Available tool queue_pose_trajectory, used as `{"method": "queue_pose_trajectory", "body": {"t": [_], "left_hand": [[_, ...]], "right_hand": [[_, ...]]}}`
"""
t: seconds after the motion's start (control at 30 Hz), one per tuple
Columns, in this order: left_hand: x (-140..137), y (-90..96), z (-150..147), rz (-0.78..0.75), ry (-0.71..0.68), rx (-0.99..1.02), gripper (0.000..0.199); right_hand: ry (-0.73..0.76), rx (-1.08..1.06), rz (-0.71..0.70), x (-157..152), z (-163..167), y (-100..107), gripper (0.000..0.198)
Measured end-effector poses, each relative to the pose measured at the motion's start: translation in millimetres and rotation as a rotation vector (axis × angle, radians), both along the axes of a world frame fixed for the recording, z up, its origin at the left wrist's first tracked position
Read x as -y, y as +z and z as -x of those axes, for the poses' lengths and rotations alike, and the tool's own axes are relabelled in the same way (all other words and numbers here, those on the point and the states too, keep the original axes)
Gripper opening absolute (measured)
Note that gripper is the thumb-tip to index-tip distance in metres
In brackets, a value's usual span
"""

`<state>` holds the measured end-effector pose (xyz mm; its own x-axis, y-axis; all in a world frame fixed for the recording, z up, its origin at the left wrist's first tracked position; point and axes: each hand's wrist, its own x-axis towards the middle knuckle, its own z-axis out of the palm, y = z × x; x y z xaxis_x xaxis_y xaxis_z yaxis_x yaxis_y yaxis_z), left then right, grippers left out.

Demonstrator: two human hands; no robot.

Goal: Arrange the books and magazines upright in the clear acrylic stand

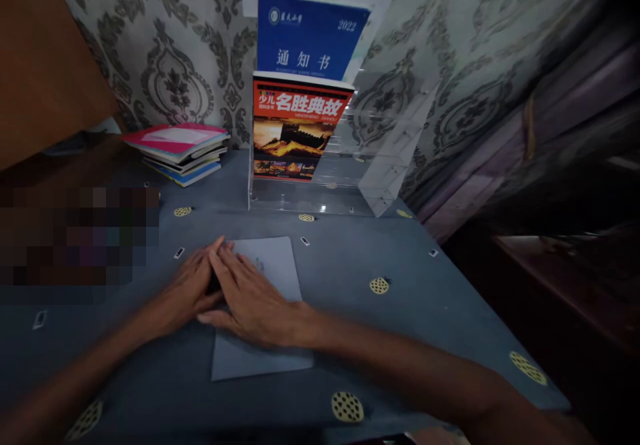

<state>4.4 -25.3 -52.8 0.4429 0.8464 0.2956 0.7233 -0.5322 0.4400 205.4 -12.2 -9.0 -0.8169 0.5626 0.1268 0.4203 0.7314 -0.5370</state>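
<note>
A thin pale grey booklet (277,265) lies flat on the patterned blue tablecloth in front of me. My right hand (253,298) rests across it with fingers stretched out and thumb apart, covering its middle and left side. At the booklet's left edge is my left hand (193,288), its fingers extended. The fingertips of the two hands meet near the booklet's upper left corner. Small faint print shows beside my right fingers. Neither hand is closed around anything I can see.
Behind the booklet stands a clear acrylic rack (320,198). It holds a red-and-black book (295,131) and a blue booklet (310,35). Left of it sits a stack of books (183,151). A pixelated patch covers the left side. The table edge runs along the right.
</note>
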Motion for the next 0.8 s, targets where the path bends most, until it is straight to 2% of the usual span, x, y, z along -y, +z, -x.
{"method": "queue_pose_trajectory", "body": {"t": [0.07,0.17,0.27,0.37,0.57,0.67,0.8], "left_hand": [[0,0.3,0,-0.011,0.025,-0.017,0.089],[1,4.1,-4,0.018,0.053,-0.052,0.092],[-1,6.9,-5,0.057,0.066,-0.078,0.094],[-8,7.3,-1,0.057,0.043,-0.148,0.096],[-20,10.5,-9,0.014,-0.098,-0.302,0.099],[-6,15.3,-25,0.045,-0.201,-0.367,0.099],[30,26.1,-46,0.146,-0.327,-0.391,0.098]], "right_hand": [[-0.031,0.028,0.001,-9,-7,-9,0.095],[-0.162,0.084,-0.056,-26,-40,-19,0.093],[-0.298,0.126,-0.123,-38,-78,-25,0.08],[-0.318,0.167,-0.165,-40,-98,-25,0.07],[-0.332,0.193,-0.25,-35,-97,-24,0.064],[-0.348,0.215,-0.266,-35,-95,-23,0.064],[-0.359,0.231,-0.26,-35,-95,-24,0.064]]}}
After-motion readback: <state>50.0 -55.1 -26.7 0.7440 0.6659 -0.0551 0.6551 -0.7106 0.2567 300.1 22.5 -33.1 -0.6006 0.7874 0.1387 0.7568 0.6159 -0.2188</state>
